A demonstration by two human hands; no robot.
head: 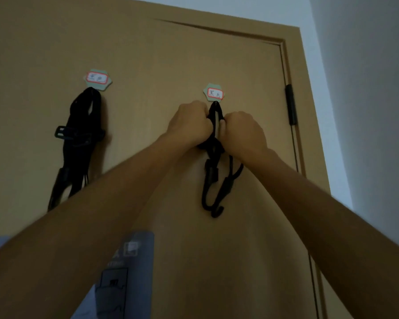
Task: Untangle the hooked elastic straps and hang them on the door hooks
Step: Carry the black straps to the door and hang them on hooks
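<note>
Hanging a strap bundle at the labelled hook, centre-right of the frame.
In the head view I had the left hand (pixel 189 122) and the right hand (pixel 242 132) both clenched round the black elastic straps (pixel 213 171), whose top loop reached the right door hook (pixel 214 93); whether it was seated I could not tell. I judged the cord light, soft and springy, apt to recoil, so I would grip high on the loop rather than on the hard end hooks dangling below. Upper left on the door (pixel 159 54), a second black bundle (pixel 78 139) hung from the left door hook (pixel 98 79).
</note>
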